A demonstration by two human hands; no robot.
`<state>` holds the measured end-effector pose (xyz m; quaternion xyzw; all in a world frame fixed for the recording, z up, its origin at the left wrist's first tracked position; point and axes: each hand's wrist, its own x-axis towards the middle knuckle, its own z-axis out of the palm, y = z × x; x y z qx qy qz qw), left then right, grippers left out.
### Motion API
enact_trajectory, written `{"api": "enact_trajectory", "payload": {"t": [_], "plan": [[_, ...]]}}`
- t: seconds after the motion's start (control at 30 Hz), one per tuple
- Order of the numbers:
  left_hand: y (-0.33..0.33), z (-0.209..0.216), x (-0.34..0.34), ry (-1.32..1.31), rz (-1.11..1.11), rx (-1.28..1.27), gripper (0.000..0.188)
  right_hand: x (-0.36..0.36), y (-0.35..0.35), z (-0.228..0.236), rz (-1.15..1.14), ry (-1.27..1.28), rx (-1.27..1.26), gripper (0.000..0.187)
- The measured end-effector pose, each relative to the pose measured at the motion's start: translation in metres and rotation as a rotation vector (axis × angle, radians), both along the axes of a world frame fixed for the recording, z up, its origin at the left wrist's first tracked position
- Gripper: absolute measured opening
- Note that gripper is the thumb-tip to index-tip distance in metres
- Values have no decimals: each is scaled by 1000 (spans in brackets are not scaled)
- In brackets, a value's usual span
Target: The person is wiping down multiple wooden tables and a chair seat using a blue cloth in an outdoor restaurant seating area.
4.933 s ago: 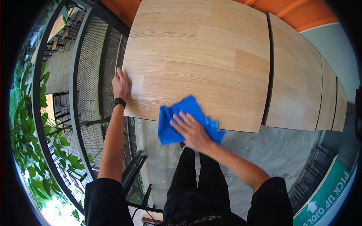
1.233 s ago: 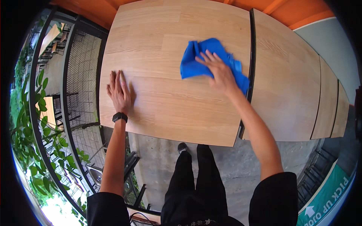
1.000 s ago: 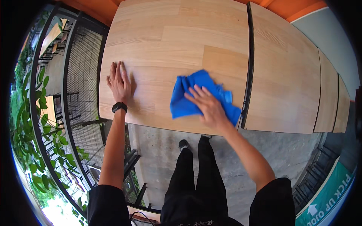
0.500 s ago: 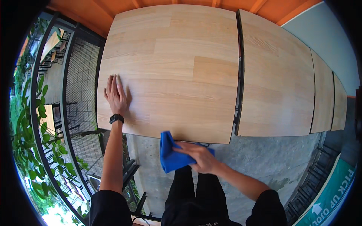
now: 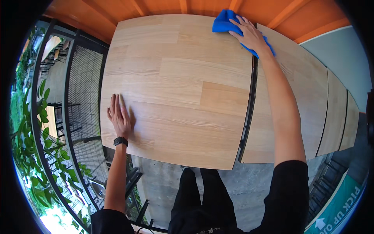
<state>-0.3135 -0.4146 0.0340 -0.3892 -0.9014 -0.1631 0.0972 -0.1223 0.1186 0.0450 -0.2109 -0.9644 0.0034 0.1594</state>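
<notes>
My dark-trousered legs [image 5: 189, 195] stand at the near edge of the wooden table [image 5: 167, 93]. Toward the table's near left corner, my left hand [image 5: 119, 119] lies palm down on the top, its grip flat and holding nothing, a black watch [image 5: 120, 141] on the wrist. To the table's left stands a mesh screen [image 5: 85, 89]; to its right, past a narrow dark gap, another wooden table [image 5: 296, 89]. At the table's far right corner, my right hand [image 5: 249, 35] rests on a blue cloth [image 5: 224, 24], grip spread wide over it. The cloth laps the corner and crosses the gap. Beyond the table rises an orange wall [image 5: 163, 7].
</notes>
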Motion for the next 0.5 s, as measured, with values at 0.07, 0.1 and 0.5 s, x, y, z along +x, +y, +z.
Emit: {"api": "enact_trajectory", "payload": {"t": [0.07,0.1,0.5], "plan": [[-3,3,-2,-1,6,-5,48,-1,12,-19,6,-5,-35,52],[-3,4,-3,9,4,-2,49,0,15,-27,36,68,-56,51],[-4,-3,-8,20,-11,-4,48,63,-74,-36,145,197,-328,50]]}}
